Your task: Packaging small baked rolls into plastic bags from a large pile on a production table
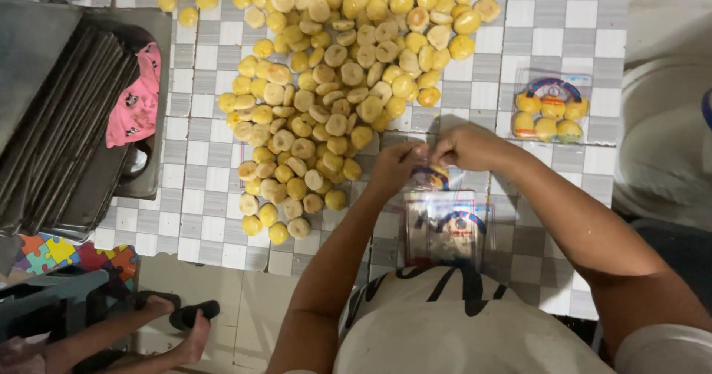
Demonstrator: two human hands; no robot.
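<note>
My left hand (395, 164) and my right hand (466, 145) meet over the checkered table (571, 18), both pinching the top of a clear plastic bag (432, 174) with a printed round label. Under it lies a stack of empty clear bags (448, 229) of the same kind. A large heap of small round yellow pastries (334, 84) covers the table to the left and far side of my hands. A filled bag of yellow pastries (550, 108) lies to the right, beyond my right forearm.
A stack of dark metal baking trays (63, 122) with a pink cloth (137, 99) stands at the left. Another person's bare feet and black sandals (182, 316) rest on the floor at lower left, beside a colourful puzzle mat (74, 255). A white round container (664, 136) is at right.
</note>
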